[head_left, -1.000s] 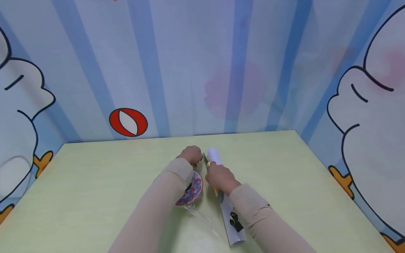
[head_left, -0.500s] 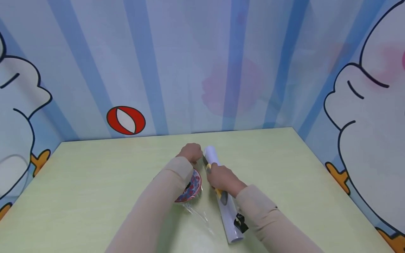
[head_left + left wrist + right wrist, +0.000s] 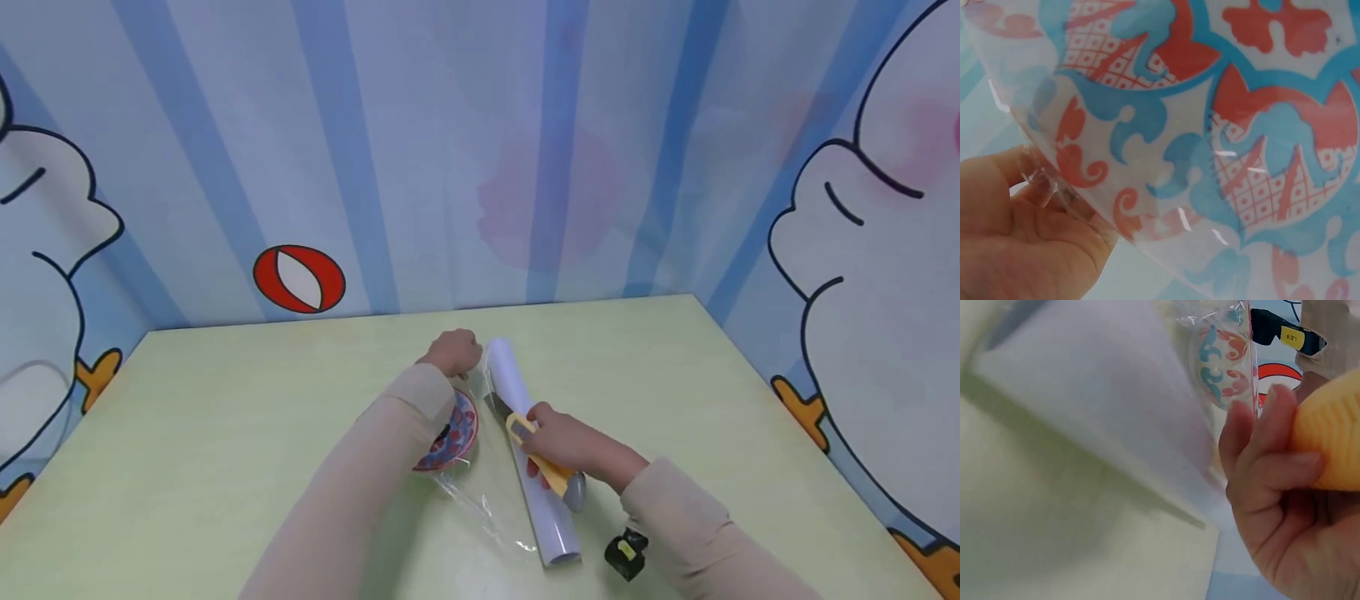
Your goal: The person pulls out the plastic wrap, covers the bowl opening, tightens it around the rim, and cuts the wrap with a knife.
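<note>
My left hand (image 3: pixel 453 352) pinches the edge of clear plastic film (image 3: pixel 1038 175) at the far side of a bowl (image 3: pixel 459 429). The bowl is patterned in red and blue, and the film covers its patterned surface (image 3: pixel 1166 144) in the left wrist view. My left forearm hides part of it. My right hand (image 3: pixel 566 440) grips yellow-and-grey-handled scissors (image 3: pixel 555 477), their dark blade pointing at the film left of a white roll (image 3: pixel 536 492). In the right wrist view my fingers curl round the ribbed yellow handle (image 3: pixel 1332 437).
The roll lies lengthwise on the pale green table (image 3: pixel 262 433), under my right hand. Loose film (image 3: pixel 480 508) trails from the bowl toward the near side. A black wrist camera (image 3: pixel 626 554) hangs by my right sleeve. A blue striped backdrop (image 3: pixel 420 167) stands behind the table.
My right hand has drawn back toward me and to the right with the scissors, away from my left hand. The left hand keeps its hold on the film, nearly in place.
</note>
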The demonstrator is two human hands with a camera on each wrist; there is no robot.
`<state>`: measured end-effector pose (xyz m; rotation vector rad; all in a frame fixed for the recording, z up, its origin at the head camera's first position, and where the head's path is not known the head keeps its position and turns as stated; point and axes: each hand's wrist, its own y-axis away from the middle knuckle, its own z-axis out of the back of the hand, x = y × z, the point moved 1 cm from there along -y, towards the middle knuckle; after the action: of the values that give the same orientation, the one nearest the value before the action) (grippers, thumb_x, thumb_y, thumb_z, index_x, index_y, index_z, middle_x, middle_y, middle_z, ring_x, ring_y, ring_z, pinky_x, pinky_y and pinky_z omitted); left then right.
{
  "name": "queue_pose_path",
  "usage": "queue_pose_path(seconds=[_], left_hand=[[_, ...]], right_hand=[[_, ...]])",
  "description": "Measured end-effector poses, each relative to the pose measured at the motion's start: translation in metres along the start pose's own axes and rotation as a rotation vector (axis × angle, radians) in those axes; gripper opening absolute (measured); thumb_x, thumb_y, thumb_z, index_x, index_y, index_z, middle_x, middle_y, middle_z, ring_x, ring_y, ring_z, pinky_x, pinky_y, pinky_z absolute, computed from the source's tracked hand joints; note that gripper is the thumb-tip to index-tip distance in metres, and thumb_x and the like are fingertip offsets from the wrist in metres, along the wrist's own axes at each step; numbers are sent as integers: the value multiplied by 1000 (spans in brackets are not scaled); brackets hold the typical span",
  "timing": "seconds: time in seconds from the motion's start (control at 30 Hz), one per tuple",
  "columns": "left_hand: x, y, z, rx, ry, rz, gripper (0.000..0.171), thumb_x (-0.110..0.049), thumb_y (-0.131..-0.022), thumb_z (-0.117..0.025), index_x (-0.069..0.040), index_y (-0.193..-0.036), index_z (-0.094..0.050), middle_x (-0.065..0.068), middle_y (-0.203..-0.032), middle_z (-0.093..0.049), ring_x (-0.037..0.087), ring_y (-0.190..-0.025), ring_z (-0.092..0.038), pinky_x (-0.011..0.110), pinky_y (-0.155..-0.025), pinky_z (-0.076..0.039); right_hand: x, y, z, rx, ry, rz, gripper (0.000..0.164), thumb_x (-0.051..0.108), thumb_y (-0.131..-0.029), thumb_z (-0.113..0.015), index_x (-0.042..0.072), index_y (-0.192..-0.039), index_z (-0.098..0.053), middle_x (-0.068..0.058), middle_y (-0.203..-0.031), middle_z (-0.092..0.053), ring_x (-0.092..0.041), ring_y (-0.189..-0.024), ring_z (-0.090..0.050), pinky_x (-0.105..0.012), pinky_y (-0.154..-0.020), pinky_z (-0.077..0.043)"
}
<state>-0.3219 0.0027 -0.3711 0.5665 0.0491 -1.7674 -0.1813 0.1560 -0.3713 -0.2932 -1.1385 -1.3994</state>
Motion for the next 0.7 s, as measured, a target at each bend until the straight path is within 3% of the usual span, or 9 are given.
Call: queue_pose_path(seconds=[0.13,0.23,0.6,0.7], left_hand=[[-1,4,1,14,86,4,35,-28,-99,-33,-6,-118,-52,10,-115,-58,14,-72,-60,25,-61,-41],[-1,5,4,17,122,-18,31,-30,-99,-38,-7,-112,-53,9,-110,-59,16,-77,-62,24,-58,-41],[5,12,12,5,172,-20,28,-30,-100,-37,-7,-101,-52,9,-99,-58,20,-81,-63,28,-66,-43],[6,13,12,-4,181,-13,28,-30,-100,-36,-8,-101,-53,8,-99,-58,19,-81,-62,28,-67,-44]], right_hand=[[-16,17,4,75,-127,-14,34,14,-90,-47,4,-119,-32,-10,-72,-59,-17,-51,-50,-24,-52,-45],[-28,28,7,139,-162,-24,34,16,-90,-47,5,-118,-32,-9,-72,-58,-16,-51,-48,-23,-51,-43],[-52,81,5,373,-154,-20,35,21,-88,-51,8,-116,-34,-6,-74,-59,-14,-49,-46,-23,-50,-40],[-58,94,4,410,-91,-51,33,21,-86,-53,12,-114,-38,-6,-82,-58,-15,-63,-50,-24,-60,-40]])
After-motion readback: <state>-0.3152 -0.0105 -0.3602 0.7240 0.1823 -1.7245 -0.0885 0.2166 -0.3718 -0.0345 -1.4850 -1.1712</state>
